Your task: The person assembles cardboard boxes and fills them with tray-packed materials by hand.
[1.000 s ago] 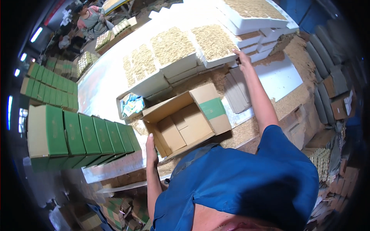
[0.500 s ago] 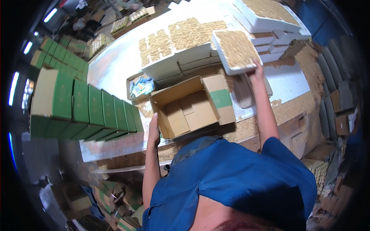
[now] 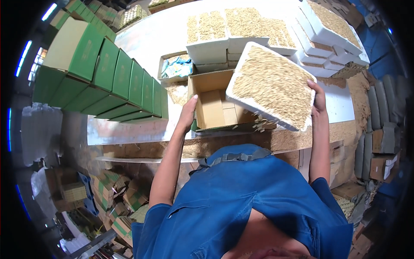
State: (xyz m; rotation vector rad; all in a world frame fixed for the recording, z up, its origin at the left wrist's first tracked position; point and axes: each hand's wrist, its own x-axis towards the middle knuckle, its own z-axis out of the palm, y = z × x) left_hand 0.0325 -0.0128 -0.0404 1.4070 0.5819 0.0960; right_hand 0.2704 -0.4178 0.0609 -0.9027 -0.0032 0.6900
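Observation:
My right hand (image 3: 318, 96) grips the right edge of a white foam tray (image 3: 270, 87) filled with tan, grain-like bits, tilted above the right part of an open cardboard box (image 3: 210, 108). Some bits (image 3: 262, 124) spill from the tray's lower edge. My left hand (image 3: 189, 110) is closed on the box's left wall, thumb on top. The box bottom shows bare folded flaps on the left; the tray hides the rest. Just behind stands a small carton (image 3: 166, 75) holding blue-and-white packets (image 3: 177, 66).
A row of green boxes (image 3: 101, 64) stands left on the white table (image 3: 133, 134). Stacked foam trays of tan bits (image 3: 207, 49) line the back, higher at right (image 3: 321, 39). Grey sacks (image 3: 378, 108) are piled at right. Cartons (image 3: 103, 190) lie below at lower left.
My right hand has taken the tray from the back stack, bringing it over the box and tilting it, and bits now spill. My left hand still holds the box.

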